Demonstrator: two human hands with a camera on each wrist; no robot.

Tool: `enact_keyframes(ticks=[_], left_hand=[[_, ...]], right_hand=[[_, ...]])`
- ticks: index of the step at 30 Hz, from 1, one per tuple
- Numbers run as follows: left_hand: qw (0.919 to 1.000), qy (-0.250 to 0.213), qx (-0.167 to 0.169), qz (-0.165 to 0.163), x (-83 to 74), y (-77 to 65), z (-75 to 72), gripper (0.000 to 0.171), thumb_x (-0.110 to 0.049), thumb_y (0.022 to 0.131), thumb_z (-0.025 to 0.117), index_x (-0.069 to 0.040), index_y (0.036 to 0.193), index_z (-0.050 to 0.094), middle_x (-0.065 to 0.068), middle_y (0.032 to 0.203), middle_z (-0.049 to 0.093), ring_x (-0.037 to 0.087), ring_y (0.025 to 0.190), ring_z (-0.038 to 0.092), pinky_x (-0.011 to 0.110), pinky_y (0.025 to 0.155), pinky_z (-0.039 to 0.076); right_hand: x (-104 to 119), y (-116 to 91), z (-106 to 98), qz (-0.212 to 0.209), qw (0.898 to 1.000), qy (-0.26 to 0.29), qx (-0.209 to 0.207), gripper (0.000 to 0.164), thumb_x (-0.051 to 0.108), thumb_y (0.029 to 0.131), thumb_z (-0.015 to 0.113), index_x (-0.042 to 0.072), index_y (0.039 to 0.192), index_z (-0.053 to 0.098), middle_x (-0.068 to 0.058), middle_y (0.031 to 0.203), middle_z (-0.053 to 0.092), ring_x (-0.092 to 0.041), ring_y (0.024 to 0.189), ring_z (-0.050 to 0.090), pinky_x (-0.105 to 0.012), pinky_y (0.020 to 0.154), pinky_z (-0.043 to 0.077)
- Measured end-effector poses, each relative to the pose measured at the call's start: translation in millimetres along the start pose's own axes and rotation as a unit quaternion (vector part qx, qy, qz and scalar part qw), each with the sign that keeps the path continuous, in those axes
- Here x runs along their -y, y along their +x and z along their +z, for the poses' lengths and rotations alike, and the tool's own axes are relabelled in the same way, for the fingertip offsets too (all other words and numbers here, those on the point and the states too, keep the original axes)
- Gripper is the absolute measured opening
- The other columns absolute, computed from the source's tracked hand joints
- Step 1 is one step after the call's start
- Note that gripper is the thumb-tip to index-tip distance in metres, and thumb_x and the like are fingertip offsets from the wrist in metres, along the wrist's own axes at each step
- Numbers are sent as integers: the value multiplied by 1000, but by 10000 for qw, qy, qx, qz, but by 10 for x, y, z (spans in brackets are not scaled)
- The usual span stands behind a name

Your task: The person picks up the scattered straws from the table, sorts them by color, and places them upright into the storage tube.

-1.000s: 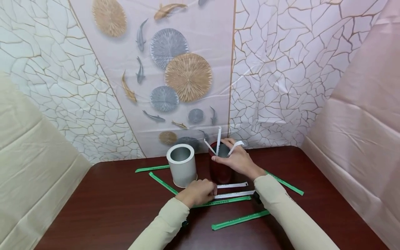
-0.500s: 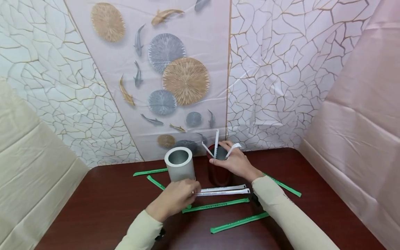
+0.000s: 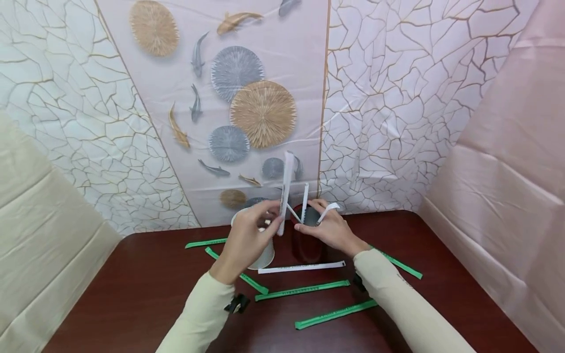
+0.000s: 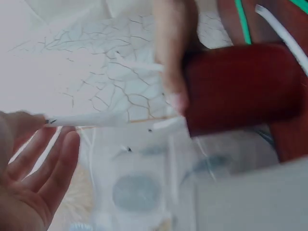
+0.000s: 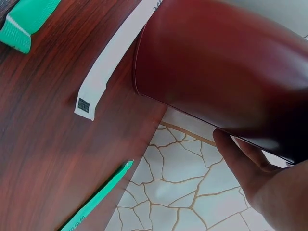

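Note:
My left hand [image 3: 244, 238] pinches a white paper-wrapped straw [image 3: 286, 191] between thumb and fingertips. The straw points up, just left of a dark red cup [image 3: 306, 249] and above the table. Around the cup's upper part, my right hand [image 3: 334, 229] grips with the thumb at the near side of the rim. Several white wrapped straws [image 3: 305, 201] stick out of the cup at different slants. The left wrist view shows the held straw [image 4: 86, 119] blurred, apart from the cup [image 4: 245, 86]. In front of the cup, another white straw [image 3: 304, 267] lies flat.
A whitish-grey canister [image 3: 266, 257] stands left of the cup, partly hidden by my left hand. Several green wrapped straws lie about the dark wooden table [image 3: 145, 289], one [image 3: 302, 291] nearer the front and one [image 3: 399, 264] at the right. Patterned cloth [image 3: 371, 122] hangs behind.
My left hand has picked a white straw up off the table and raised it upright beside the cup. The right hand keeps its hold on the cup.

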State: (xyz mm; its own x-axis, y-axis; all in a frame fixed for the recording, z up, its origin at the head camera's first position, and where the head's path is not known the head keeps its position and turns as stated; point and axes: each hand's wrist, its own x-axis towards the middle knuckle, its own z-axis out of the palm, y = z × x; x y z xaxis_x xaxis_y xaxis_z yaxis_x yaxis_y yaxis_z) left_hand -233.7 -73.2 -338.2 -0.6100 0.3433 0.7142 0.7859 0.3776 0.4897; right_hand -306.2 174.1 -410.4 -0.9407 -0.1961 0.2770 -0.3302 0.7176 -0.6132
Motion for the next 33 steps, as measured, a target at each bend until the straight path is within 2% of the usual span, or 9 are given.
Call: enact_keyframes(ticks=[4, 8, 11, 13, 16, 19, 23, 29, 33], left_hand=[[9971, -310, -676, -155, -55, 260, 108, 19, -11, 103, 70, -4, 120, 74, 8, 108, 77, 16, 90, 77, 30, 70, 62], [9948, -417, -908, -204, -15, 411, 276, 17, -10, 103, 69, -1, 118, 72, 12, 105, 77, 20, 90, 78, 31, 71, 63], [9956, -243, -770, -477, 91, 447, 416, 13, -8, 101, 70, -1, 112, 72, 11, 99, 78, 20, 87, 78, 31, 73, 63], [9950, -9, -531, -842, 176, 435, 497, 11, -8, 100, 71, -2, 109, 72, 9, 95, 79, 20, 85, 78, 34, 74, 62], [9895, 320, -110, -1403, 286, 388, 586, 10, -10, 99, 72, -4, 106, 72, 7, 92, 79, 19, 84, 77, 36, 74, 61], [9843, 495, 160, -1689, 357, 315, 627, 8, -11, 99, 72, -6, 104, 74, 6, 91, 79, 18, 83, 77, 35, 72, 60], [9832, 454, 87, -1764, 378, 250, 609, 8, -14, 102, 70, -9, 103, 76, 3, 90, 78, 14, 80, 75, 31, 68, 58], [9840, 323, -23, -1752, 285, 231, 518, 13, -20, 106, 67, -10, 105, 76, 2, 84, 75, 10, 70, 68, 29, 62, 55], [9849, 228, 170, -1707, 192, 215, 474, 16, -21, 105, 68, -8, 110, 76, 2, 88, 77, 11, 75, 72, 29, 67, 59]], right_hand=[[6, -3, -5, -4, 10000, 67, -18, 93, 68, 87, 76, 20, 161, 46, -5, 160, 41, -35, 136, 51, -59, 99, 50], [-7, -4, -7, -43, 9999, 124, -87, 88, 66, 88, 77, 23, 159, 49, -2, 156, 44, -31, 129, 54, -54, 94, 52], [-14, 2, 4, -75, 9999, 83, -127, 85, 65, 88, 77, 25, 158, 50, 0, 155, 45, -29, 126, 55, -51, 92, 52], [-17, 3, 12, -61, 9999, 57, -131, 86, 66, 87, 77, 26, 158, 50, 0, 155, 45, -29, 127, 55, -51, 93, 52], [-19, 4, 15, -52, 9998, 17, -187, 87, 68, 86, 76, 23, 157, 52, 1, 155, 46, -28, 128, 54, -51, 94, 52], [-17, 3, 20, -29, 9998, -22, -197, 89, 70, 86, 75, 20, 157, 52, -1, 155, 46, -28, 127, 54, -51, 92, 53], [-15, 14, 25, 15, 9999, -22, -151, 93, 72, 86, 74, 19, 158, 50, -2, 158, 43, -30, 127, 55, -51, 91, 54], [-27, 24, 22, 18, 10000, 25, -90, 95, 73, 85, 74, 20, 159, 48, -3, 159, 42, -33, 132, 53, -54, 94, 54], [-39, 10, 14, 25, 10000, 17, -85, 95, 72, 86, 74, 18, 160, 48, -3, 159, 42, -35, 137, 51, -57, 97, 52]])
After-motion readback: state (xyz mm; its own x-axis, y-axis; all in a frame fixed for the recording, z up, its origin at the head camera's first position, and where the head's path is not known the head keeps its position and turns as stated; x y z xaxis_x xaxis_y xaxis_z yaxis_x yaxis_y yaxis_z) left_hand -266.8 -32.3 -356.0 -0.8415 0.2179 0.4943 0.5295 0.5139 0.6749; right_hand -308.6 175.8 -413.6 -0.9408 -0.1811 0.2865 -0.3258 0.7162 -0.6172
